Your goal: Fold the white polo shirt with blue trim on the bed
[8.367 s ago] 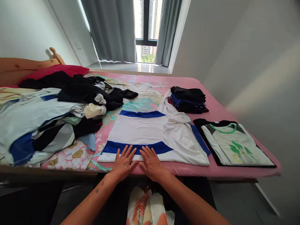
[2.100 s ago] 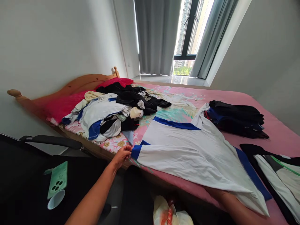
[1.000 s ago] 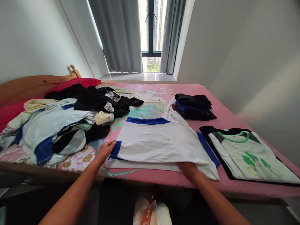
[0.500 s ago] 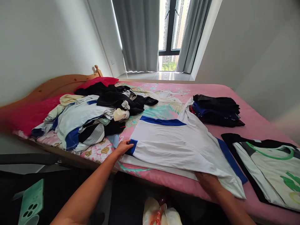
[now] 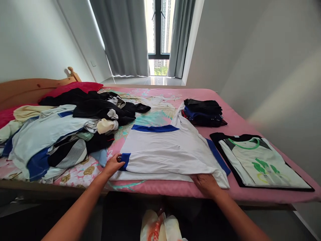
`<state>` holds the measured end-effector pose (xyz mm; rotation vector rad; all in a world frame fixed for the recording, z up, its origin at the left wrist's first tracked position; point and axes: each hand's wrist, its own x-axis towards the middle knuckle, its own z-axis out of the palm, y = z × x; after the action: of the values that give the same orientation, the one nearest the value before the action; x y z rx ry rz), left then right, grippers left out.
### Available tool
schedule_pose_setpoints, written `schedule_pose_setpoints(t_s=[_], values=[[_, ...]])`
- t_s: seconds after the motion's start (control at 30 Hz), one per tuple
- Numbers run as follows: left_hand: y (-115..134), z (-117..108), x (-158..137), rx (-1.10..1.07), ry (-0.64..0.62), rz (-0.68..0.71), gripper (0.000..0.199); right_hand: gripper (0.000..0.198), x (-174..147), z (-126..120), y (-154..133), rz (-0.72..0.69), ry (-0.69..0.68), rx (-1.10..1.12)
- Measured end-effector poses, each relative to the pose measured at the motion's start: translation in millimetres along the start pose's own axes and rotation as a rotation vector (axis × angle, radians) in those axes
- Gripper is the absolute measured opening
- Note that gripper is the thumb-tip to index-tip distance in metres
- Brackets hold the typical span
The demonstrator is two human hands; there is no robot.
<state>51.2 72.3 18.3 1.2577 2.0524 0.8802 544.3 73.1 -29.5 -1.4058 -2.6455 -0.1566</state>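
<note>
Bed [image 5: 160, 186]: one, pink flowered sheet, carrying all the clothes listed here.

Curtains [image 5: 122, 40]: one pair, grey, hanging on either side of a narrow window [image 5: 158, 40] beyond the bed.

Heap of clothes [image 5: 50, 134]: loose and unfolded, on the left part of the bed; white, black, blue and striped pieces, the back of it lying against a red pillow [image 5: 82, 87].

White shirt [image 5: 152, 142]: long-sleeved, blue trim, laid out mid-bed close to the front edge, between the heap and the folded items on the right. Its near sleeve [image 5: 163, 164] lies leftward along the front of the body, with a white layer showing beneath. Its far sleeve [image 5: 187, 122] runs away from me to the left side of the dark pile.

T-shirt [image 5: 260, 164]: one, pale, green collar and green print, flat on top of a black garment [image 5: 217, 139], just right of the white shirt.

Dark pile [image 5: 203, 110]: folded, black and blue pieces, behind the T-shirt.

My right hand [image 5: 207, 184]: palm side down at the front edge, fingers tucked under the sleeve; I cannot tell how far they are open or what they grip.

My left hand [image 5: 112, 164]: fingers pinched together on the blue cuff.

Blue cuff [image 5: 126, 161]: one, at the left end of the near sleeve.
</note>
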Motion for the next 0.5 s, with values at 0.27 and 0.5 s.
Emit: schedule_pose_setpoints(t_s=[0.27, 0.5], values=[[6.1, 0.8, 4.1, 0.21, 0.026, -0.011, 0.058, 0.031, -22.6, -16.1, 6.5, 0.107, 0.134, 0.125], [8.4, -8.9, -22.6, 0.473, 0.034, 0.398, 0.06, 0.027, -31.3, -10.4, 24.8, 0.141, 0.393, 0.135]])
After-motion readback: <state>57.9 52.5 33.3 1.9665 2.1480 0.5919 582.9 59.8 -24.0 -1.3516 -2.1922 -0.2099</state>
